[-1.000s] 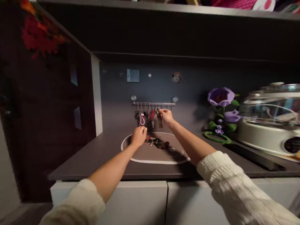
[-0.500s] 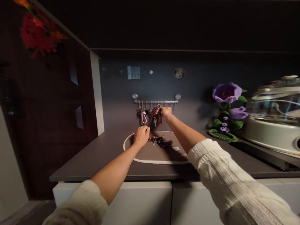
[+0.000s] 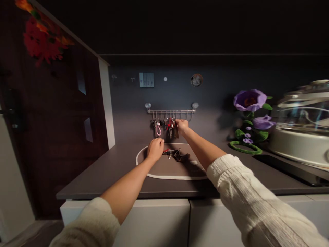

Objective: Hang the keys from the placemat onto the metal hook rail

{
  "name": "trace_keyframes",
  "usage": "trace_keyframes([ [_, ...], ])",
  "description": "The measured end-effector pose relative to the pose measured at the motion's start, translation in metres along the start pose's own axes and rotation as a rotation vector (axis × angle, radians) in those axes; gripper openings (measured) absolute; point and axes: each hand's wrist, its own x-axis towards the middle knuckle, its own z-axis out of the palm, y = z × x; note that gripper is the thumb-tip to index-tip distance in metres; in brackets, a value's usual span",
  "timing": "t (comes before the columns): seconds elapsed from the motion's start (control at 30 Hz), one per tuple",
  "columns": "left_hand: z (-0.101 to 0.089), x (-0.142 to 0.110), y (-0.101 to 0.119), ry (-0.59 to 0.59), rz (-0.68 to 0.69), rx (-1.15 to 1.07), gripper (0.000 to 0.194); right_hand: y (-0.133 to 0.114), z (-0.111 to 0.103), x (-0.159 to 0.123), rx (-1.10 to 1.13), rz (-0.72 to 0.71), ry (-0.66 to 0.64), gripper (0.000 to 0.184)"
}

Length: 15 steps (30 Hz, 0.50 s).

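Note:
At the wall, a clear rack [image 3: 171,111] with a row of hooks bears several bunches of keys, one with a pink loop [image 3: 158,129] and one with a red tag [image 3: 169,123]. My right hand [image 3: 182,126] pinches a key ring [image 3: 174,120] just under the hooks near the rack's right half; keys and a dark fob hang from it. Whether the ring sits on a hook I cannot tell. Lower down, my left hand [image 3: 155,149] is curled closed over an oval mat [image 3: 159,169]; its fingertips are hidden. Just right of it lies a pile of keys [image 3: 176,155].
Purple flowers [image 3: 250,100] with a green ring base stand to the right, beside a large appliance with a clear cover [image 3: 303,137]. A black slab [image 3: 290,169] lies in front of them. A dark door [image 3: 59,137] is on the left. White cabinets [image 3: 154,219] are below the counter.
My right hand and the key ring in it have dropped very slightly below the hooks. My left hand stays in place. The view has shifted a little.

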Motion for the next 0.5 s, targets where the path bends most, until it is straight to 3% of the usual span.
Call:
trace_keyframes([
  [0.5,-0.001,0.0,0.0,-0.005,0.0,-0.008,0.027,-0.005,-0.011,-0.014,-0.02,0.03,-0.061,0.016],
])
